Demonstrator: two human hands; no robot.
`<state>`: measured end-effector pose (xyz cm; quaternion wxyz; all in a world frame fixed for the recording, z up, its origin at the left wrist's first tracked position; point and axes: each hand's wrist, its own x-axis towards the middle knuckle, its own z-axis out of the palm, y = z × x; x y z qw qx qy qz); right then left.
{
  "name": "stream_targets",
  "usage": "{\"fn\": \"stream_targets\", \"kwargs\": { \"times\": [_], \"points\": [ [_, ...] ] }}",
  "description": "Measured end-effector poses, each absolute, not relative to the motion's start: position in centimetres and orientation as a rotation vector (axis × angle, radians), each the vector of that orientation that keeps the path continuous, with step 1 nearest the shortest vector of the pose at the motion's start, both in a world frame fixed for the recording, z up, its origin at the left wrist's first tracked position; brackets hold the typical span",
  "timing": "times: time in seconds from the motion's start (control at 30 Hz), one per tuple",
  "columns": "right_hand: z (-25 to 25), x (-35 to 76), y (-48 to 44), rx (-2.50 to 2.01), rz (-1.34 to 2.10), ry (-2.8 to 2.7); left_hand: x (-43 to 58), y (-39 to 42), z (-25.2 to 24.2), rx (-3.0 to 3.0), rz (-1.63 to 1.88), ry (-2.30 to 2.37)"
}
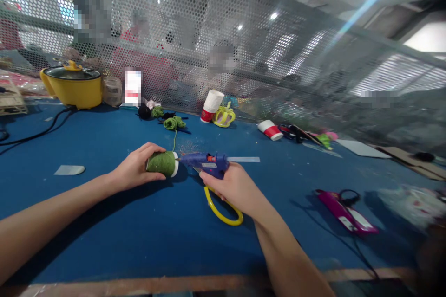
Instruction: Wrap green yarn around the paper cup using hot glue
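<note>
My left hand [130,169] is wrapped round a cup covered in green yarn [162,164], which lies on its side with its white end facing right. From the cup, a strand of yarn runs up to a loose green yarn bundle [174,123]. My right hand [239,188] grips a blue glue gun [205,161], and a clear glue stick [245,159] juts from its back. The gun's nozzle is at the cup's white end; whether they touch, I cannot tell. Under my right hand shows a yellow scissors handle [223,216], partly hidden.
Paper cups [212,106] stand stacked near the mesh screen [188,51], beside a yellow woven piece [224,116]. Another cup [271,130] lies tipped. A yellow electric pot [75,88] is at back left. On the right are a purple device [346,213] with a cord and a plastic bag [414,204].
</note>
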<state>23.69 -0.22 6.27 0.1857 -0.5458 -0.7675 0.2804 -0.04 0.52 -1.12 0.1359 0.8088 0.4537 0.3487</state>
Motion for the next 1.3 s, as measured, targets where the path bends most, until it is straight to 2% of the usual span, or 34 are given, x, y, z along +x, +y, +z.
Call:
{"fn": "stream_targets", "kwargs": {
  "times": [0.37, 1.3],
  "points": [
    [6.1, 23.9, -0.3, -1.462, 0.8, -2.199, -0.1, 0.8, -1.2, 2.255, 1.006, 1.396],
    [6.0, 23.2, 1.3, -1.535, 0.92, -2.096, 0.0, -0.1, -1.3, 2.596, 0.974, 1.214]
  ]
}}
